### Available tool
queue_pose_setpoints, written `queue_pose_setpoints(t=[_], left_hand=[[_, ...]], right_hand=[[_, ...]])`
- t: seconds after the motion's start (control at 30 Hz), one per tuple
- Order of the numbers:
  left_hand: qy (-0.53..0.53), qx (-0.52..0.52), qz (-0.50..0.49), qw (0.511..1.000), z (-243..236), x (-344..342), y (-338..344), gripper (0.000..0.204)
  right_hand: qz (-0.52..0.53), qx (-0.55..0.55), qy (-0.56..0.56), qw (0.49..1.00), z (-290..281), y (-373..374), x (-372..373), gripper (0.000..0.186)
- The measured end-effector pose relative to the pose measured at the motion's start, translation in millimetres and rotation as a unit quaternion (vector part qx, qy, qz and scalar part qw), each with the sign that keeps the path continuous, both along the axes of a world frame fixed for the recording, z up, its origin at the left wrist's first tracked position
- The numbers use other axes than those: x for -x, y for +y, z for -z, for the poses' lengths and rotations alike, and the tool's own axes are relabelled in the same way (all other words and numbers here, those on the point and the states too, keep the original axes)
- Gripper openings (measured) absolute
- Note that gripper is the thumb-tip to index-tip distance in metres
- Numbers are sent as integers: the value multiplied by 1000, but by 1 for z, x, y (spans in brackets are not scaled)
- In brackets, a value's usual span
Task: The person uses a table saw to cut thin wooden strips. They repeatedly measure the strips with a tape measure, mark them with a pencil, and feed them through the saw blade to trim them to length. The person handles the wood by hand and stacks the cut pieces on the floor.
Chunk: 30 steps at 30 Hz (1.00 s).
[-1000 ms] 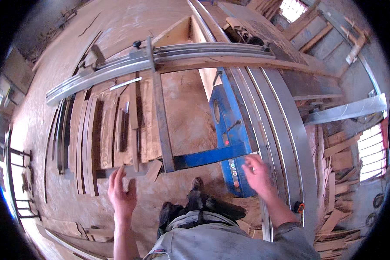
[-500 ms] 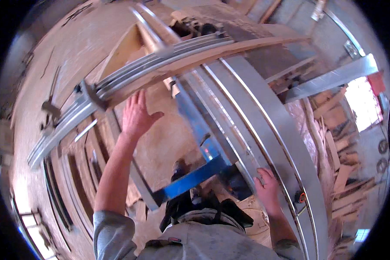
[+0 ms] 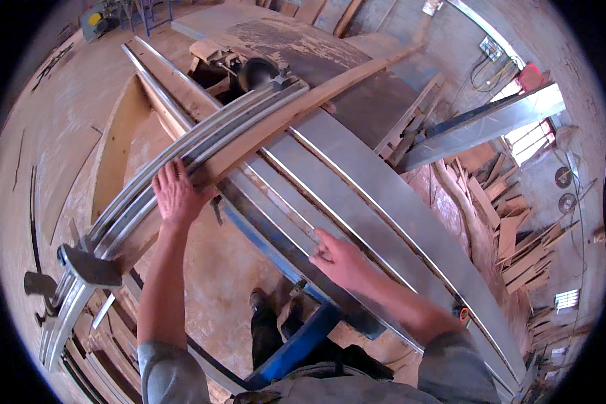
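- Where the left grip sits, we have it across the long wooden board, fingertips over on the metal fence.
- Left grip state: fingers extended, nearly side by side, thumb out to the right; palm hidden, so we can't tell how hard it presses.
- Board: lies along the near side of the fence, over the grey metal worktop; we see its long axis run from lower left to upper right, crossing the worktop's grooves.
- Right grip: loosely curled, index finger forward, over the near part of the worktop. We see nothing in it; underside hidden, so can't tell whether it's closed on anything or touching.
- Key relation: left is the nearer, on the board; from the right grip, we put the board ahead and leftward, well apart.
- Blue beam: nearer our body, clear of both.
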<state>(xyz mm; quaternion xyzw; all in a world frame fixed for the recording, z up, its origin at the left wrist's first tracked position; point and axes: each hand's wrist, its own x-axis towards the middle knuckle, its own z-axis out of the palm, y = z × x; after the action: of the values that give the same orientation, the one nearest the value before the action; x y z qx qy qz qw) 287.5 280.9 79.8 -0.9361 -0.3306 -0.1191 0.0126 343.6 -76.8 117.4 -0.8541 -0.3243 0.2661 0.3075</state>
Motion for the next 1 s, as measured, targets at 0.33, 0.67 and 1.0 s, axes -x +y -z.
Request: queue_pose_setpoints(t=[0.33, 0.67, 1.0], left_hand=[[5, -36, -12, 999, 3, -14, 10, 101], [17, -41, -12, 999, 9, -21, 13, 104], [10, -32, -7, 999, 11, -22, 13, 103]], right_hand=[[80, -34, -23, 996, 51, 113, -137, 73], [206, -171, 17, 963, 103, 234, -194, 43], [278, -102, -65, 953, 97, 264, -188, 48]])
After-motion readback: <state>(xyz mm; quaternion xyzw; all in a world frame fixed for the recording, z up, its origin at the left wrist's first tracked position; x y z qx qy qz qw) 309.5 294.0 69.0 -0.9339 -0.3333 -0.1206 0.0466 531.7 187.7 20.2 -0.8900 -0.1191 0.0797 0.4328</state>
